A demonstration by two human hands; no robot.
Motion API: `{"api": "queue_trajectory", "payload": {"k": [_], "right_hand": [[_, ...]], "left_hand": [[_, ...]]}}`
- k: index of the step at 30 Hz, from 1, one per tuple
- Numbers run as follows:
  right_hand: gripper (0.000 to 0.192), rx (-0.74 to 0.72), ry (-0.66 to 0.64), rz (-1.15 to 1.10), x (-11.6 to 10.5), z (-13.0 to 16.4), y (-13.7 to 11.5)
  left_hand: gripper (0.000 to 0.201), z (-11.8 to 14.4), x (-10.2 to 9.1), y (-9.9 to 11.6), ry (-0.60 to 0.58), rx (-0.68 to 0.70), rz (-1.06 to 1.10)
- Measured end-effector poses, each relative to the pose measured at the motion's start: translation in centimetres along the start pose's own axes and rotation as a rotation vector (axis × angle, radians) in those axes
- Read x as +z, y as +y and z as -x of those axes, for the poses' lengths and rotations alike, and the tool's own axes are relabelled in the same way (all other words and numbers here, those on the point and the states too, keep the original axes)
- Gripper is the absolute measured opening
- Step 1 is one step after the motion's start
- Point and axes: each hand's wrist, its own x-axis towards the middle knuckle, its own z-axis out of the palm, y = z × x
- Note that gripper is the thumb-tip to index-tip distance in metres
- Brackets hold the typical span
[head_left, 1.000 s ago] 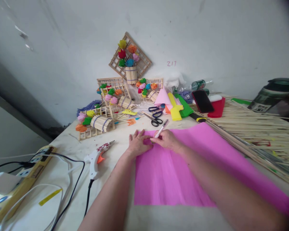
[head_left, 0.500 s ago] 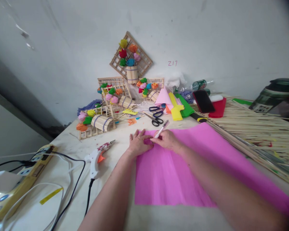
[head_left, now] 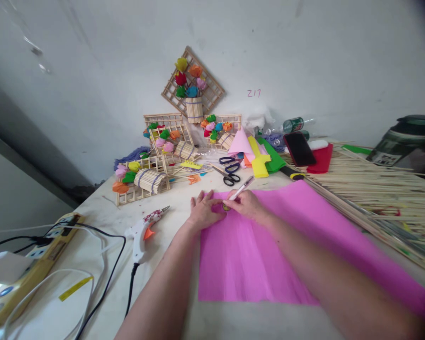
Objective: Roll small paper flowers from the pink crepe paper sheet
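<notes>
A large sheet of pink crepe paper (head_left: 255, 255) lies flat on the table in front of me. My left hand (head_left: 203, 211) presses down on its far left corner, fingers spread over a small round thing (head_left: 225, 207) that peeks out between my hands. My right hand (head_left: 246, 204) grips a white pen (head_left: 241, 187) with its tip down at the paper beside that round thing. Both forearms stretch across the sheet.
A hot glue gun (head_left: 143, 231) and black cable lie left of the paper, with a power strip (head_left: 31, 255) further left. Black scissors (head_left: 229, 172), coloured paper pieces, a phone (head_left: 298, 148) and stick-frame flower crafts (head_left: 152, 156) stand behind. Bamboo sticks (head_left: 375, 189) cover the right side.
The pen has tilted slightly to the right and my right hand has shifted a little, so the small round thing shows between my hands. My left hand has stayed in place.
</notes>
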Motion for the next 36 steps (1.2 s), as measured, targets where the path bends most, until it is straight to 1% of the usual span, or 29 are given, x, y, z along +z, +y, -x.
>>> {"api": "queue_trajectory", "payload": {"k": [3, 6, 8, 10, 13, 17, 20, 23, 25, 30, 36], "right_hand": [[0.020, 0.010, 0.051, -0.060, 0.5, -0.1, 0.6], [0.020, 0.027, 0.063, -0.111, 0.9, 0.1, 0.9], [0.021, 0.026, 0.068, -0.143, 0.9, 0.2, 0.7], [0.023, 0.015, 0.084, -0.170, 0.8, 0.2, 0.5], [0.026, 0.039, 0.105, -0.182, 0.4, 0.2, 0.1], [0.028, 0.045, 0.118, -0.091, -0.4, 0.2, 0.0], [0.027, 0.033, 0.047, 0.020, -0.8, 0.2, -0.2], [0.032, 0.063, -0.062, 0.056, -0.7, -0.1, -0.3], [0.035, 0.082, -0.096, 0.063, -0.5, -0.2, -0.4], [0.032, 0.132, -0.144, -0.048, -0.6, -0.2, -0.7], [0.025, 0.103, -0.124, -0.123, -1.6, -0.3, -0.7]], "left_hand": [[0.048, 0.0, 0.2, 0.0, 0.076, -0.004, 0.028], [0.054, 0.0, 0.4, 0.2, 0.150, -0.007, 0.054], [0.050, 0.0, 0.5, 0.4, 0.174, -0.005, 0.049], [0.041, 0.0, 0.6, 0.6, 0.195, -0.005, 0.032], [0.034, 0.1, 0.6, 0.9, 0.219, -0.014, 0.014], [0.027, 0.2, 0.5, 1.1, 0.237, -0.033, 0.009], [0.025, 0.2, 0.5, 1.2, 0.250, -0.037, 0.007], [0.025, 0.2, 0.5, 1.1, 0.244, -0.039, -0.005], [0.026, 0.1, 0.5, 1.1, 0.225, -0.043, -0.005], [0.027, 0.0, 0.4, 1.0, 0.200, -0.049, -0.002], [0.026, 0.2, 0.3, 1.1, 0.187, -0.052, 0.008]]}}
